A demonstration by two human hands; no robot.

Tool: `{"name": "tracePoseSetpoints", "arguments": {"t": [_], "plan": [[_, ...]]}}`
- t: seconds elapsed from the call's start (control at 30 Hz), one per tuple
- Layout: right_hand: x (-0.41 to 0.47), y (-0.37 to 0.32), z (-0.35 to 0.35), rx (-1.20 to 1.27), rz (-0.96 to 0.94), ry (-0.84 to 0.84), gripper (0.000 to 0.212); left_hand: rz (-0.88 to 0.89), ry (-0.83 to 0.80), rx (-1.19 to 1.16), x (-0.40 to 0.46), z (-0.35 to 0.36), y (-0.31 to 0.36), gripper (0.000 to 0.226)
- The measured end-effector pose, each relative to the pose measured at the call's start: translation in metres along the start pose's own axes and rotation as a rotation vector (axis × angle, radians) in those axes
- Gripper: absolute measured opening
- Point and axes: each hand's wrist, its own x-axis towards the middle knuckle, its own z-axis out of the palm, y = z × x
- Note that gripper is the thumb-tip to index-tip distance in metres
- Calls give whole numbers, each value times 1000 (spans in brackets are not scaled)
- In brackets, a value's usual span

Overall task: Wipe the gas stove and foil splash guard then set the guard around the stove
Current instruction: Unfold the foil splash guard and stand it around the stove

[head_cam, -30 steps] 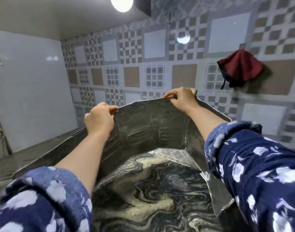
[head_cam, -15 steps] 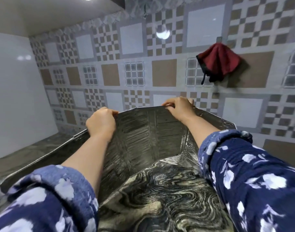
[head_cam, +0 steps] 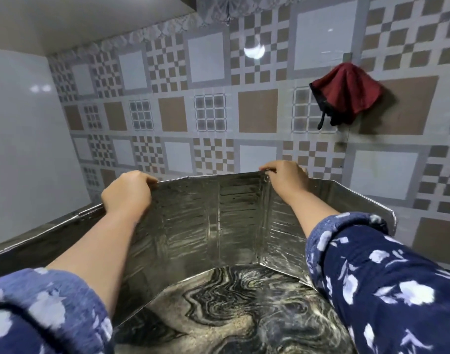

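Note:
The foil splash guard stands upright on the swirled marble counter, folded into several silver panels that curve around the space in front of me. My left hand grips its top edge at the left fold. At the right fold my right hand pinches the same top edge. The guard's left wing runs toward the lower left and its right wing passes behind my right sleeve. No gas stove shows in this view.
A patterned tile wall rises just behind the guard. A red cloth hangs from a hook on it at the upper right. A plain white wall closes the left side.
My view has tilted down and shifted right, so the ceiling lamp is out of sight. Both hands keep their grip on the guard's top edge, and the guard stands closer to the tile wall.

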Motion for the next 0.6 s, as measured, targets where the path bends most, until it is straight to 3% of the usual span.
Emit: {"name": "tracePoseSetpoints", "arguments": {"t": [0.47,0.6], "plan": [[16,-46,41,58,-76,-181,25,-89,-43,118,19,-22,-57,31],[14,-45,32,82,-93,-165,24,-84,-53,103,20,-20,-55,29]]}}
